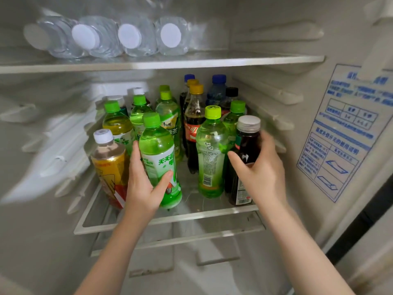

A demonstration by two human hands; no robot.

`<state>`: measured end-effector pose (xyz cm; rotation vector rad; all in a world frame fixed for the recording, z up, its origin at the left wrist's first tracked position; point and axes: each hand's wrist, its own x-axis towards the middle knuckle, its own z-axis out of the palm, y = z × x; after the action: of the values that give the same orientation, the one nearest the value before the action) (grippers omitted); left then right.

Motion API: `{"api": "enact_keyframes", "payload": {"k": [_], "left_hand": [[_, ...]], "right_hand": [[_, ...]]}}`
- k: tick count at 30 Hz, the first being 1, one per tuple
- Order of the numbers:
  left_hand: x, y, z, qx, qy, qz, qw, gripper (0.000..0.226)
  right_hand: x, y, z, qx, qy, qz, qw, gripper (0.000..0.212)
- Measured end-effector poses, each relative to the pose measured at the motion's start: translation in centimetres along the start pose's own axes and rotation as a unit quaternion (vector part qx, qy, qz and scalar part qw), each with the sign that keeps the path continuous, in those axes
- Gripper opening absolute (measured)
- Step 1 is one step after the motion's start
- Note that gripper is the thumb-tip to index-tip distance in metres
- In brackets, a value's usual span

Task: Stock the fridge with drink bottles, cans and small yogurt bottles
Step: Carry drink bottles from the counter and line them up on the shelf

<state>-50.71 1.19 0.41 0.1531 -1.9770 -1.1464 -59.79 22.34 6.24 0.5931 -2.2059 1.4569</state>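
Glass shelf [190,189] (white fridge [268,22]) crowded with bottles [210,152].

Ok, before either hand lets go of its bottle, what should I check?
1. Left hand grips the green-capped bottle: ok.
2. That bottle's base flat on the glass shelf: cannot tell, it looks tilted.
3. Right hand holds the dark silver-capped bottle: ok.
4. Its base on the shelf: ok, but near the front edge.
5. Bare shelf space beside the green-capped bottle: ok.

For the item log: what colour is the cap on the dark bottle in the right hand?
Silver-grey cap, clearest in the head view.
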Motion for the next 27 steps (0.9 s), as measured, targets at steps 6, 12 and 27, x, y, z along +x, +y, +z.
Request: {"api": "enact_keyframes", "payload": {"k": [6,12,27], "left_hand": [[-0.7,-0.1,0.5,0.0,0.006,0.016,1.0,0.092],[-1.4,1.5,1.5,0.136,0.096,0.101,0.981,0.082],[9.6,12.1,7.9,0.325,-0.105,0.252,0.905,0.045]], "right_hand": [[-0.8,0.3,-0.8,0.019,0.033,-0.02,0.999,0.054],[-2.9,0.9,-1.3,0.058,0.086,-0.018,0.994,0.056],[-4.7,1.8,-3.0,0.089,0.093,0.026,0.991,0.054]]}}
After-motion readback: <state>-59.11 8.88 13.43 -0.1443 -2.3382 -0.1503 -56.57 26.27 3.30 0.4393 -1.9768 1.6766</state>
